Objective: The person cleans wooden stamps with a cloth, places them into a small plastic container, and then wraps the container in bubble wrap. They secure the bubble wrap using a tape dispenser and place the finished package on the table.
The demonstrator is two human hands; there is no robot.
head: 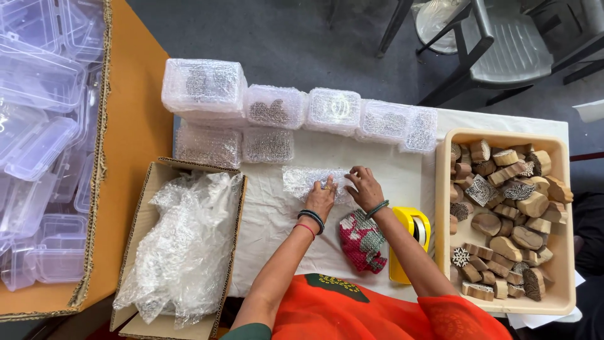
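1. Both hands rest on a small bubble-wrapped bundle (314, 181) lying near the middle of the white-covered surface (277, 220), its long axis running left to right.
2. The left hand (322, 196) presses on the bundle's middle with its fingers bent down against the wrap; the right hand (363, 187) holds the right end, fingers spread and curled onto it. The bundle lies just beyond both hands, about equally near each.
3. Along the far edge stands a row of finished bubble-wrapped parcels (296, 107).
4. At the right edge, a beige plastic tray (503, 135) holds many carved wooden printing blocks (503, 220).
5. At the near left corner, an open cardboard box (148, 189) holds crumpled bubble wrap (189, 239).
6. A yellow tape dispenser (409, 242) and a pink knitted pouch (363, 240) lie near the right forearm.
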